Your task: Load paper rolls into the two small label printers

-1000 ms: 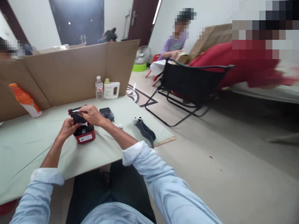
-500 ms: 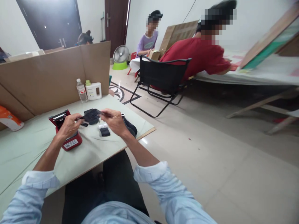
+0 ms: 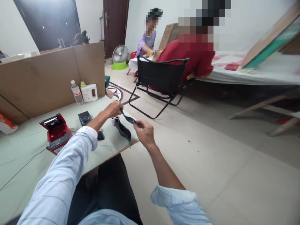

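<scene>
Carried away from the open-lidded, red-and-black boxy device (image 3: 58, 142), the thin, dark, twisted strip (image 3: 128, 118) now spans from the left hand (image 3: 113, 109) to the right hand (image 3: 145, 133), each pinching an end, above the pale green tabletop (image 3: 25, 148)'s right edge, leaving the device untouched.

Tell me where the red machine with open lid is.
In the head view, the red machine stands at left on the table, just left of the small dark device.

a pale table (image 3: 23, 147) carries a red device (image 3: 57, 132) and bottles (image 3: 77, 93).
</scene>
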`<move>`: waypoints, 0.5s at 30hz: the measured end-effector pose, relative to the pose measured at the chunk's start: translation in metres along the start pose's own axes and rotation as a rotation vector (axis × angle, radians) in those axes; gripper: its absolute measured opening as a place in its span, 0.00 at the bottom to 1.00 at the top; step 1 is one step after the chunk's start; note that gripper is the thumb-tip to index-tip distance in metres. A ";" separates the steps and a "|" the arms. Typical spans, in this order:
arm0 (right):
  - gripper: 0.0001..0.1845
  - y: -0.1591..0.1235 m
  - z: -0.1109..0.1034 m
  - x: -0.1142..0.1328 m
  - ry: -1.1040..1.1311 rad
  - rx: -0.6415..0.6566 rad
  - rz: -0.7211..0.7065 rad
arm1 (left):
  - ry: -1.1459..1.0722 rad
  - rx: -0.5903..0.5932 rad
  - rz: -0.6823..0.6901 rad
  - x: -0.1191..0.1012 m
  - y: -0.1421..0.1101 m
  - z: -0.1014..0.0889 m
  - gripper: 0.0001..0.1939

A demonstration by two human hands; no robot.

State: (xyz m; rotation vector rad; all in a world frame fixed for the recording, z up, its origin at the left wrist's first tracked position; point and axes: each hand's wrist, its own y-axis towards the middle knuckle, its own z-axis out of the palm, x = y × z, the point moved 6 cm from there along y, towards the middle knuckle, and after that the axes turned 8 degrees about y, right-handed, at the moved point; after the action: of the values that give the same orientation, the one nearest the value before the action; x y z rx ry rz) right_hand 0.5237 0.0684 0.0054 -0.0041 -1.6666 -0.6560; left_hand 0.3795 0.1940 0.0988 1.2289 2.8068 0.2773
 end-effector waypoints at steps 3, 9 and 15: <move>0.18 -0.010 0.006 -0.022 -0.068 0.092 0.036 | 0.001 0.169 0.003 -0.007 0.006 0.028 0.17; 0.28 -0.030 0.018 -0.032 -0.121 0.237 0.095 | -0.020 0.431 0.022 -0.007 -0.015 0.045 0.26; 0.36 -0.040 0.037 -0.020 -0.227 0.265 0.014 | 0.046 0.475 0.012 -0.013 -0.034 0.050 0.37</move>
State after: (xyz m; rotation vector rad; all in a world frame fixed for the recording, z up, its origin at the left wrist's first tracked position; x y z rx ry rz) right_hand 0.4802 0.0570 -0.0318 0.1025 -1.9608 -0.4317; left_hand 0.3704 0.1689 0.0430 1.3253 3.0070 -0.3905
